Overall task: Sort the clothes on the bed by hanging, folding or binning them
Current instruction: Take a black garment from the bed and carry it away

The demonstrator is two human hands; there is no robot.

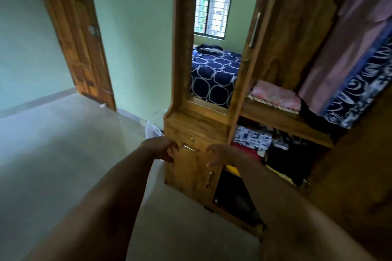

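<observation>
Hands, two: left hand (167,150) and right hand (220,154), both empty, fingers loosely curled, raised before the wardrobe (182,70), probably free for the next fetch.
Clothes (206,48): one dark heap at the far end of the bed (214,76), seen in the mirror (214,17).
Hanging garments (343,53): at least two.
Folded pink cloth (275,93): one, at the left end of the upper shelf (275,117).
</observation>
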